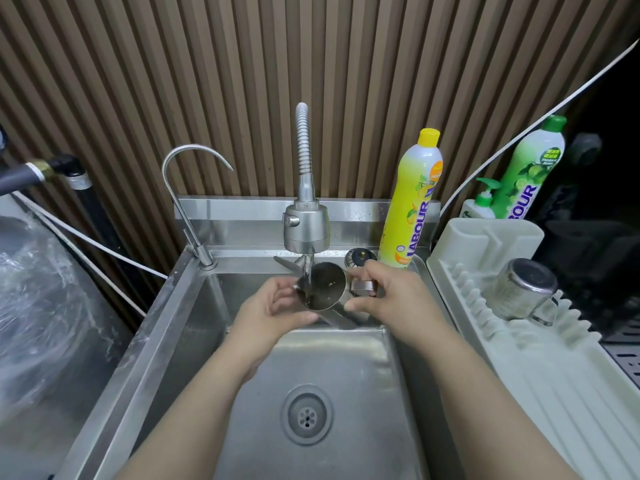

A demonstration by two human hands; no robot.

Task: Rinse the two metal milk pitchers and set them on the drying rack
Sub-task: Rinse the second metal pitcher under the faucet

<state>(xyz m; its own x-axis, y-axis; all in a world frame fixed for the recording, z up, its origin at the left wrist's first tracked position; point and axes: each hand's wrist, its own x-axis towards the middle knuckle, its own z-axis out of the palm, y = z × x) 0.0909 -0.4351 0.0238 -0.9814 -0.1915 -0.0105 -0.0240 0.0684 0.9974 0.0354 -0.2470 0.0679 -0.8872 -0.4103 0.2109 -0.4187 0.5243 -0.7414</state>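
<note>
Second pitcher (323, 287) under the running sprayer (306, 227), first one already on the rack.

The pitcher sits over the sink (194, 323) at about 12 o'clock from the drain (307, 414), tilted with its mouth toward the camera so the stream lands inside and runs out. The left hand (277, 311) cups its body from 9 o'clock, fingers curled round the wall; the right hand (391, 299) at 3 o'clock pinches the handle (363, 287) between thumb and fingers, probably to steady and turn it. It is plain steel, wet and shiny, its inside dark. The other pitcher (521, 292) lies on its side on the drying rack (554, 368) at 3 o'clock from the sink, presumably to drain.
</note>
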